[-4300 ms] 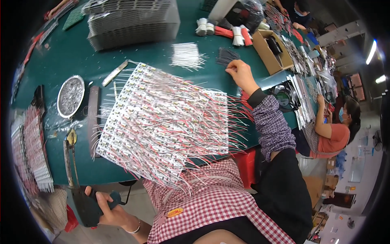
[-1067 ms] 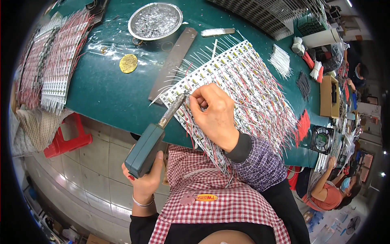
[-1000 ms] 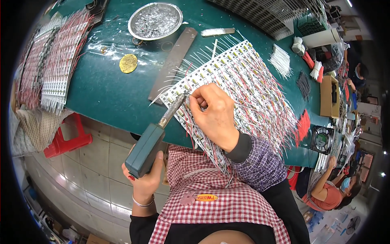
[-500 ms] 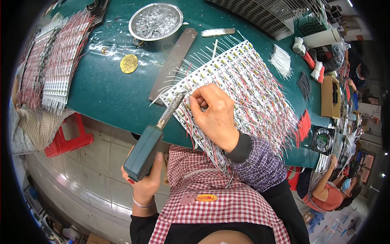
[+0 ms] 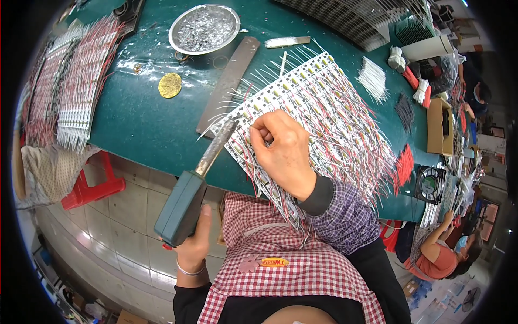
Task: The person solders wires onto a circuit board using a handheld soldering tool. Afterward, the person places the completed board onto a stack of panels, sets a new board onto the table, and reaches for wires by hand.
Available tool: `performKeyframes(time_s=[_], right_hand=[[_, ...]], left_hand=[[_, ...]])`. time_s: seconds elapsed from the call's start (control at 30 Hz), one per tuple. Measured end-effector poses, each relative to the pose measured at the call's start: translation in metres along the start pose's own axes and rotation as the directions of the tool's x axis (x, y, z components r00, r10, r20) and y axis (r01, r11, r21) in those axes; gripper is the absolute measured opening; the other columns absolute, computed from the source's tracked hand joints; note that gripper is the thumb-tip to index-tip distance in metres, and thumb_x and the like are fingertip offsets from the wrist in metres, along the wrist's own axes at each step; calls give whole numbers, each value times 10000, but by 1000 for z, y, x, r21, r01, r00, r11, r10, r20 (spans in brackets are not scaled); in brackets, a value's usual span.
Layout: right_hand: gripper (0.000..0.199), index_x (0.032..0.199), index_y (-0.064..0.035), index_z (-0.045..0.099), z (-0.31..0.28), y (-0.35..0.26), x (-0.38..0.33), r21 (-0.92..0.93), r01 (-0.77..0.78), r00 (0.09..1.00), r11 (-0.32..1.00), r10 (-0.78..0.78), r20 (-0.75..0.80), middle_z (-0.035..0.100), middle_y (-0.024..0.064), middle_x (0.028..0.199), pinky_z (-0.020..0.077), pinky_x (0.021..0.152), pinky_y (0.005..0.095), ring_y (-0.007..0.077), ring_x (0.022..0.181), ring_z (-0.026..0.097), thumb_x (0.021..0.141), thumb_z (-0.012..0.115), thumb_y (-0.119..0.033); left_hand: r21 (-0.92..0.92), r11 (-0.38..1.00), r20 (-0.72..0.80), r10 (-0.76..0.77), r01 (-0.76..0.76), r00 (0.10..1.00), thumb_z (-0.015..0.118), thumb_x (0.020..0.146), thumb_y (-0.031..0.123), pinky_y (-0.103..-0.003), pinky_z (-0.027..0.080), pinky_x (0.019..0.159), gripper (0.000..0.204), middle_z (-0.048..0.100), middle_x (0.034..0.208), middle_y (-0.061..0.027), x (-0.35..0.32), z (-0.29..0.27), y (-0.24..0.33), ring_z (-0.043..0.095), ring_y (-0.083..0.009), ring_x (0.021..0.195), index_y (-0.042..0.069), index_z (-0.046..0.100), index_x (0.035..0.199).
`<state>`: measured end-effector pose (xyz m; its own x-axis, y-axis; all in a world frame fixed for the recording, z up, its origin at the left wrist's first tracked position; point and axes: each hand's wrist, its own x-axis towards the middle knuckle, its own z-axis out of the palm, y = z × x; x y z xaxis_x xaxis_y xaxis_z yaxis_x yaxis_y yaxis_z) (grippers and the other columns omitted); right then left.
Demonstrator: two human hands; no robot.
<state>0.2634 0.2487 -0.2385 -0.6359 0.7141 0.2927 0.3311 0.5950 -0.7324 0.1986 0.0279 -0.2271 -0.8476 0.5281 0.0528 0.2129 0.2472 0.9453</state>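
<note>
My left hand (image 5: pixel 195 244) is wrapped round the grip of a dark green soldering gun (image 5: pixel 182 208). The gun's long metal barrel points up and right, its tip over the near left corner of a white circuit board panel (image 5: pixel 302 81). Rows of small parts and many red, white and black wires cover that panel. Above it, just right of the tip, my right hand (image 5: pixel 283 154) is closed with thumb and fingertips pinched together. Whatever lies in the pinch is too small to make out.
A flat grey-brown bar (image 5: pixel 229 86) lies beside the panel. Beyond are a metal bowl of solder scraps (image 5: pixel 205 29), a yellow round pad (image 5: pixel 170 85) and a silvery stick (image 5: pixel 287 41). Wired panels (image 5: pixel 89 81) stand left; white (image 5: pixel 372 80) and red wires (image 5: pixel 404 166) lie right.
The soldering gun has shifted a little to the left, its body lower and its tip slightly farther left. My right hand stays nearly where it was, still pinched.
</note>
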Motion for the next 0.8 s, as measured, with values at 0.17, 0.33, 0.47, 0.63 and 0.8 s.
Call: performKeyframes(time_s=[0.17, 0.33, 0.47, 0.63, 0.8], right_hand=[[97, 748, -41, 591, 0, 0, 0, -5, 1, 1000, 1000, -1, 0, 561, 89, 713, 457, 590, 401, 276, 658, 581, 751, 685, -15], [87, 747, -40, 595, -3, -1, 1, 1, -10, 1000, 1000, 10, 3, 565, 95, 716, 457, 592, 407, 284, 655, 582, 764, 679, -28], [56, 778, -34, 619, -15, -2, 3, -12, -39, 998, 999, 40, 47, 581, 108, 751, 471, 627, 405, 298, 685, 589, 784, 674, -45], [119, 952, -32, 675, -109, 22, 29, -91, -97, 991, 991, 87, -106, 649, 112, 913, 500, 728, 340, 248, 846, 645, 865, 672, -114], [406, 1136, 37, 648, -171, 122, 39, -316, -121, 984, 941, 155, 86, 670, 189, 977, 519, 783, 377, 286, 893, 659, 852, 713, -247]], left_hand=[[-28, 995, -48, 97, -98, 994, 663, 793, -101, -208, 396, 502, 338, 621, 887, -79, -1, -1, -1, 524, -87, 593, -47, 616, 1123], [-136, 988, -90, 61, -73, 994, 649, 789, -115, -213, 381, 484, 361, 630, 968, -109, -2, 3, 7, 516, -91, 578, -51, 604, 1141], [-140, 986, -113, 76, -92, 991, 646, 790, -107, -213, 367, 472, 364, 631, 1004, -126, -3, 2, 5, 511, -95, 567, -73, 587, 1148], [-222, 974, -212, -15, -34, 977, 667, 808, -66, -223, 408, 531, 342, 640, 1015, -120, -12, -6, 13, 533, -97, 613, -68, 597, 1143], [-313, 950, -268, -103, 15, 958, 667, 827, -55, -206, 397, 511, 309, 634, 933, -89, -11, 0, 23, 511, -75, 580, -53, 608, 1130]])
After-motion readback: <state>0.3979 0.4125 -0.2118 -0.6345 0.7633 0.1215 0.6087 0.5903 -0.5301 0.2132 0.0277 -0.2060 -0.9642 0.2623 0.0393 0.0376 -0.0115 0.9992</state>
